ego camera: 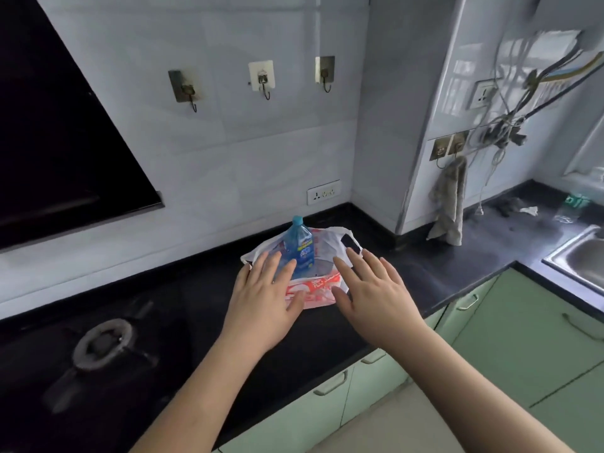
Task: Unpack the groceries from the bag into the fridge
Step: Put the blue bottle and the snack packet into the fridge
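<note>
A white plastic bag with red print (318, 289) lies slumped on the black countertop (183, 295) near the wall corner. A blue bottle with a blue cap (299, 248) stands upright inside it, its top above the bag's rim. My left hand (266, 294) hovers palm down over the bag's left side, fingers spread, holding nothing. My right hand (372, 289) hovers over the bag's right side, also spread and empty. Other contents of the bag are hidden. No fridge is in view.
A gas burner (103, 343) sits on the counter at the left. A dark hood (55, 125) hangs at upper left. A cloth (449, 204) hangs from a hook at the right, a steel sink (580, 256) beyond it. Green cabinets (510, 325) run below.
</note>
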Available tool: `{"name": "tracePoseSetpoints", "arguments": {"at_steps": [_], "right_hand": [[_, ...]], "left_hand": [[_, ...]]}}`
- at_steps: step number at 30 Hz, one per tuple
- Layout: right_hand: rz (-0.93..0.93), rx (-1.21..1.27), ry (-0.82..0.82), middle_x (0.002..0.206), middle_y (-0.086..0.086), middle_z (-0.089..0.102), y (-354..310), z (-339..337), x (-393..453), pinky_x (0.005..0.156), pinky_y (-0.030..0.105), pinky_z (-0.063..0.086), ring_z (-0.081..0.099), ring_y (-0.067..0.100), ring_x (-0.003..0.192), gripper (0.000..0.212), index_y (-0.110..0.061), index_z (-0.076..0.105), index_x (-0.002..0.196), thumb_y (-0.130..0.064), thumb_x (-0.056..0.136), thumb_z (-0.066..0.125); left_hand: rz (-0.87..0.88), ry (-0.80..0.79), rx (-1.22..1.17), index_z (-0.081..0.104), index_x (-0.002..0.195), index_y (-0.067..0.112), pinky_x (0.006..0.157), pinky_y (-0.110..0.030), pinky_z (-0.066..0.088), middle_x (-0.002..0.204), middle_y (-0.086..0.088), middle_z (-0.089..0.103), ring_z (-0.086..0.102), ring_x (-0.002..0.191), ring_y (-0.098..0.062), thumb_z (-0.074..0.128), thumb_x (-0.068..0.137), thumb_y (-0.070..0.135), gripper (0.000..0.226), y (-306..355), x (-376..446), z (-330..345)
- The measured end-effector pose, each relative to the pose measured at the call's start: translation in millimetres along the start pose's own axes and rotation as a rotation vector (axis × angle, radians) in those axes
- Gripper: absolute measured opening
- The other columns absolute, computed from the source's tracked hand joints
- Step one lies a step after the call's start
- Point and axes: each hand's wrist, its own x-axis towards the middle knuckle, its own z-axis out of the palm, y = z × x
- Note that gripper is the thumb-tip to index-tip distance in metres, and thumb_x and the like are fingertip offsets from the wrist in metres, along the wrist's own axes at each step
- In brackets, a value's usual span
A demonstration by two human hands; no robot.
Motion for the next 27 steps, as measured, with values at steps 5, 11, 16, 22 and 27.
{"name": "tracePoseSetpoints", "arguments": {"at_steps": [5,11,16,22,27], "right_hand": [[-0.078,0.035,-0.052,0.161,0.001,0.017,21.1,20.6,41.5,0.119,0.043,0.004,0.01,0.026,0.149,0.075,-0.029,0.021,0.152,-0.061,0.087,0.0],[-0.131,0.06,-0.082,0.16,0.002,0.022,60.4,47.6,94.5,0.119,0.044,0.01,0.013,0.027,0.149,0.074,-0.027,0.024,0.152,-0.059,0.088,0.003],[-0.175,0.09,-0.1,0.156,0.005,0.032,77.4,70.6,128.8,0.118,0.045,0.017,0.022,0.028,0.146,0.061,-0.024,0.03,0.15,-0.052,0.096,0.021],[-0.21,0.12,-0.163,0.154,0.008,0.037,74.9,103.2,159.5,0.116,0.045,0.02,0.029,0.03,0.143,0.056,-0.018,0.037,0.147,-0.044,0.097,0.03],[-0.225,0.103,-0.247,0.156,0.005,0.031,67.4,132.8,185.3,0.117,0.041,0.016,0.022,0.026,0.145,0.05,-0.019,0.032,0.148,-0.039,0.102,0.029]], "left_hand": [[-0.049,-0.027,0.032,0.014,0.154,0.028,0.12,-0.045,0.01,0.163,0.0,0.012,0.0,0.15,-0.02,0.018,0.095,0.06,0.067,2.8,38.1,25.1],[-0.077,-0.038,0.078,0.013,0.154,0.029,0.12,-0.045,0.011,0.163,0.0,0.014,0.003,0.15,-0.021,0.022,0.096,0.059,0.066,14.6,88.7,47.1],[-0.133,-0.027,0.064,0.022,0.153,0.027,0.12,-0.044,0.012,0.162,-0.002,0.019,0.007,0.15,-0.022,0.021,0.095,0.06,0.067,18.4,110.4,64.6],[-0.175,-0.064,0.051,0.02,0.153,0.027,0.12,-0.041,0.007,0.162,-0.001,0.015,0.005,0.15,-0.022,0.023,0.098,0.057,0.063,5.1,122.4,88.1],[-0.185,-0.05,0.025,0.026,0.152,0.026,0.119,-0.041,0.007,0.161,-0.005,0.02,0.011,0.149,-0.025,0.027,0.099,0.053,0.059,-11.1,138.2,111.5]]}}
